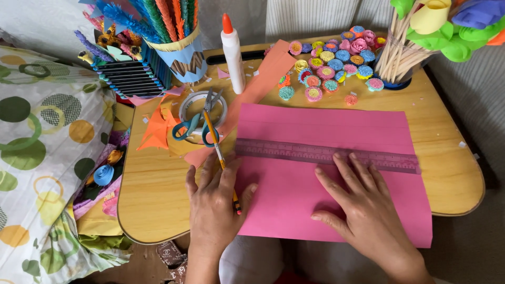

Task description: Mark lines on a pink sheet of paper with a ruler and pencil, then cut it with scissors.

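Scissors (195, 122) lie on a tape roll (202, 108) at the left of the tabletop (158, 184). The left hand (213, 202) curls around a pencil (220, 152), tip up near the ruler (326, 154). The right hand (363, 208), fingers spread flat and gripping nothing, presses down on the pink paper (336, 179), its fingertips at the ruler's edge to steady it.

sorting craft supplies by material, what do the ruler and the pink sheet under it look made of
Ruler: seemingly clear plastic, glossy; the pink shows through it. Pink sheet: matte paper or thin card, lying flat with faint straight lines across it.
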